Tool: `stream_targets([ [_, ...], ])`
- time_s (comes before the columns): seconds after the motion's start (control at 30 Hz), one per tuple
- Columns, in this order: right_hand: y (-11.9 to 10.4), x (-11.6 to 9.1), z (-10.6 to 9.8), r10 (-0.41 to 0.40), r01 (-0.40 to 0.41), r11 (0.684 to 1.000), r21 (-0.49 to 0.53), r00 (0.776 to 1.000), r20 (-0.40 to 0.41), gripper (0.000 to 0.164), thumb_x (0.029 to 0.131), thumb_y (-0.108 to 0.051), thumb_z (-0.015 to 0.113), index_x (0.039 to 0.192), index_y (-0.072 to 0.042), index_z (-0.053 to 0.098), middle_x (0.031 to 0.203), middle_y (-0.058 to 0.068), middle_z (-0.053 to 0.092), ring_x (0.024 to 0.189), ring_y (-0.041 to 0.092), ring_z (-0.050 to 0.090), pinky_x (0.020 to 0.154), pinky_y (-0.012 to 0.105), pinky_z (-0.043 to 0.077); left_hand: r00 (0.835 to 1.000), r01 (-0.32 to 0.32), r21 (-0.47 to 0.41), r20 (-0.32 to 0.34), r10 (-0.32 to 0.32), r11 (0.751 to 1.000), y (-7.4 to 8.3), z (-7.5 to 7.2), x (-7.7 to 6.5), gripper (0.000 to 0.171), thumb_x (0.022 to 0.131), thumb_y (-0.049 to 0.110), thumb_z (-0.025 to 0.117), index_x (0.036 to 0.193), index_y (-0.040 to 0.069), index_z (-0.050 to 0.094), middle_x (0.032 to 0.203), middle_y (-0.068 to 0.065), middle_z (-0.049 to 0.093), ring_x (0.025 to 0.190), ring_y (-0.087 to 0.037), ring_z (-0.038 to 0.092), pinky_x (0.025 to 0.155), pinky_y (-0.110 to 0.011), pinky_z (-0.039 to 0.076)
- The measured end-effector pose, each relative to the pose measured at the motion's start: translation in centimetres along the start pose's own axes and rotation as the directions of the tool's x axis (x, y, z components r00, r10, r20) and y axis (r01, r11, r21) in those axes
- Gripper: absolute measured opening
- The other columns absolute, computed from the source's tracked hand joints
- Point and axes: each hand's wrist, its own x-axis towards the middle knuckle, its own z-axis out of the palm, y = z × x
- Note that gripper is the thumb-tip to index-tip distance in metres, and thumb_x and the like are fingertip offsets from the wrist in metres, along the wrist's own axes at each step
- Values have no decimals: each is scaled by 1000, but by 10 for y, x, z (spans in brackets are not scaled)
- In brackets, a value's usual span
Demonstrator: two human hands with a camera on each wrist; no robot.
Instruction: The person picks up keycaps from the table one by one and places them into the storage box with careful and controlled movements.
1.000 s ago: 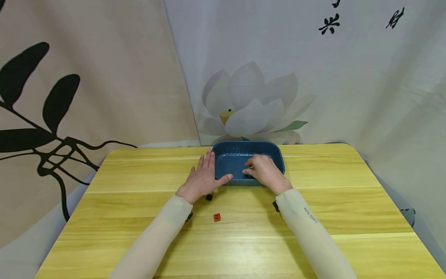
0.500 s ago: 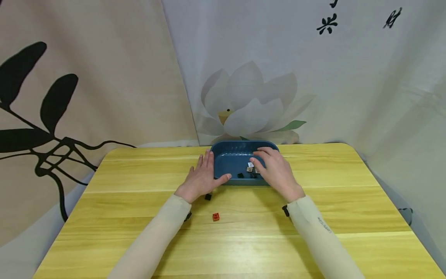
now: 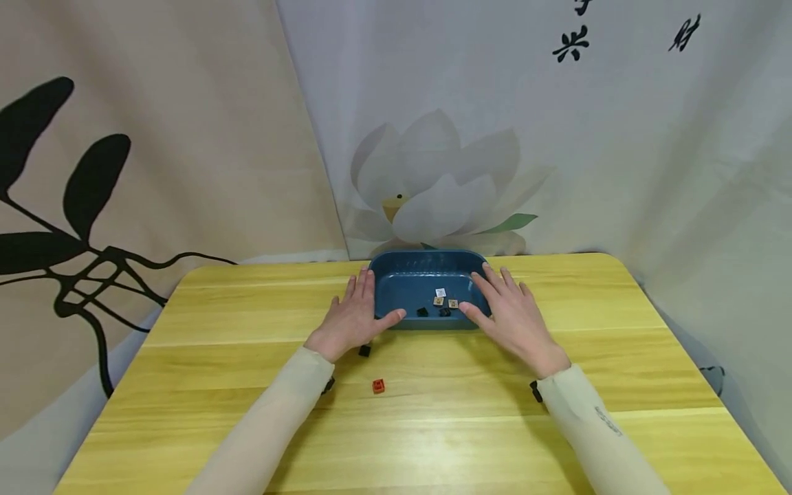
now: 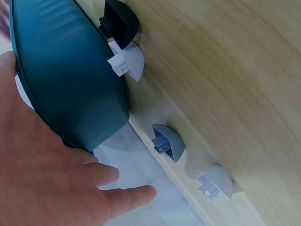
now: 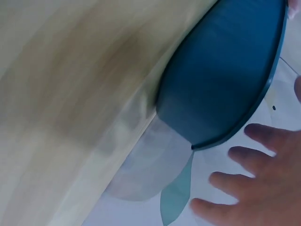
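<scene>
A dark blue rectangular tray [image 3: 433,324] stands at the table's back edge. My left hand [image 3: 348,317] lies along its left side, fingers straight and thumb over the front rim. At the tray's right end, my right hand [image 3: 515,322] spreads its fingers and holds nothing; whether it touches the rim I cannot tell. Inside the tray lie a white square piece [image 3: 441,293], beige marked pieces [image 3: 454,304] and small black pieces [image 3: 423,312]. In the left wrist view, a black rounded shell [image 4: 126,21], a white shell [image 4: 134,59] and a grey shell [image 4: 173,143] have stubs inside.
A small red block [image 3: 378,386] sits on the wooden table [image 3: 470,440] in front of the tray, with a black piece [image 3: 365,350] near the left wrist. Behind the table hangs a printed curtain [image 3: 495,82].
My right hand has let go of what it held inside the tray, opened and drawn back to the right rim. Several small pieces now show there. My left hand stays at the left side.
</scene>
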Motion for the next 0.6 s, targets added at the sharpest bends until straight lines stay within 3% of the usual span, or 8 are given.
stream_targets([
  [0.3, 7, -5, 7, 86, -76, 995, -60, 980, 177, 106, 97, -81, 30, 165, -2, 17, 172, 19, 7, 157, 44, 7, 118, 73, 13, 1000, -2, 12, -22, 2, 1000, -1, 1, -3, 115, 94, 81, 44, 165, 4, -3, 173, -14, -5, 158, -41, 3, 119, -72, 11],
  [0.6, 9, -6, 8, 101, -93, 995, -47, 976, 194, 113, 95, -83, 31, 162, 6, 14, 171, 23, 4, 157, 41, 5, 119, 70, 11, 995, -45, -55, -91, 40, 997, -9, -3, -9, 111, 94, 84, 36, 167, 11, -5, 173, -14, -4, 158, -40, 4, 118, -73, 9],
])
